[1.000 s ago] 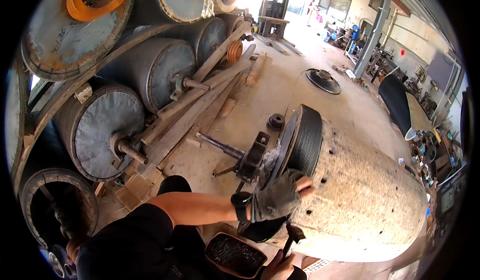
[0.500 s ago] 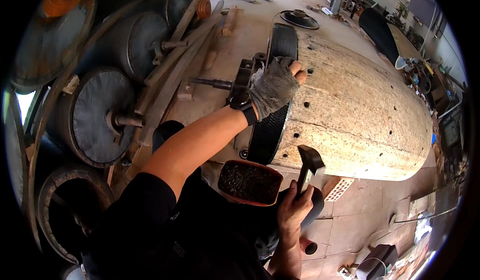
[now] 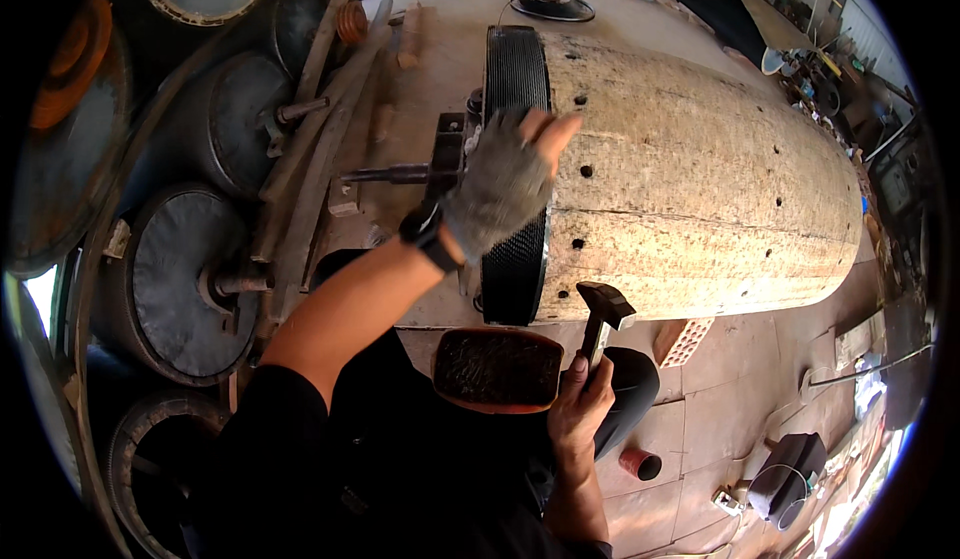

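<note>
A large drum (image 3: 690, 179) with a pale, worn, fibrous covering and rows of dark holes lies on its side before me. Around its left end runs a black ribbed band (image 3: 515, 284). My left hand (image 3: 500, 174), in a grey fingerless glove, is over this band, its bare fingertips close together by the drum's holes. Whether something small is between them is hidden. Lower right, my right hand (image 3: 582, 399) grips a hammer (image 3: 606, 306) by its handle, head up, just below the drum. Next to it a reddish box (image 3: 485, 406) of thin metal pieces, seemingly nails, rests by my lap.
A metal shaft (image 3: 385, 174) juts left from the drum's end. Several dark steel rollers (image 3: 190, 279) are stacked along the left, beside long wooden beams (image 3: 310, 199). A perforated brick (image 3: 684, 340) touches the drum's underside. A red tube (image 3: 640, 464) lies on the tiled floor.
My view has shifted, moving the drum left and up in the picture. The left hand's fingertips have stretched out from a tighter curl. The hammer's head has turned, still in my right hand.
</note>
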A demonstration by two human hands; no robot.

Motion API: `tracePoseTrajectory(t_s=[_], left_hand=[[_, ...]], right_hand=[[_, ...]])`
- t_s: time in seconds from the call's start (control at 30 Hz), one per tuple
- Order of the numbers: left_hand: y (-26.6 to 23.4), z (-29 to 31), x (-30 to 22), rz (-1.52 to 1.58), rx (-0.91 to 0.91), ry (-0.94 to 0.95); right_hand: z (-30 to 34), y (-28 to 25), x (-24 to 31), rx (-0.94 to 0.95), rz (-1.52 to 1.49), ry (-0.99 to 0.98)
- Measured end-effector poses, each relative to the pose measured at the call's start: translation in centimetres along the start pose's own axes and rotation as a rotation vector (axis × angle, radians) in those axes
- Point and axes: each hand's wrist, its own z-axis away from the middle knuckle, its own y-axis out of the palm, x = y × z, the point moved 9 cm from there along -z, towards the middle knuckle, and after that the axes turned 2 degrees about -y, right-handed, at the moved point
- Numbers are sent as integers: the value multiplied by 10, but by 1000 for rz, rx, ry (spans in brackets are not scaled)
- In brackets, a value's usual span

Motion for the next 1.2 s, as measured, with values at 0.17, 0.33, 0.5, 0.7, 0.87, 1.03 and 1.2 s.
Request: tracePoseTrajectory(t_s=[0.17,0.33,0.5,0.7,0.87,1.03,1.2], left_hand=[[-6,94,-36,441,51,-38],[1,110,-44,313,88,-139],[7,115,-38,299,160,-221],[16,104,-43,188,212,-286],[24,103,-48,-9,226,-345],[23,104,-53,18,204,-255],[19,104,-56,-10,192,-280]], right_hand=[[1,8,-3,42,-37,-37],[-4,13,-21,105,-31,68],[-9,18,-7,26,23,-115],[-13,23,-9,65,39,-97],[-16,15,11,75,41,-181],[-20,17,15,119,157,-224],[-23,30,20,115,368,-375]])
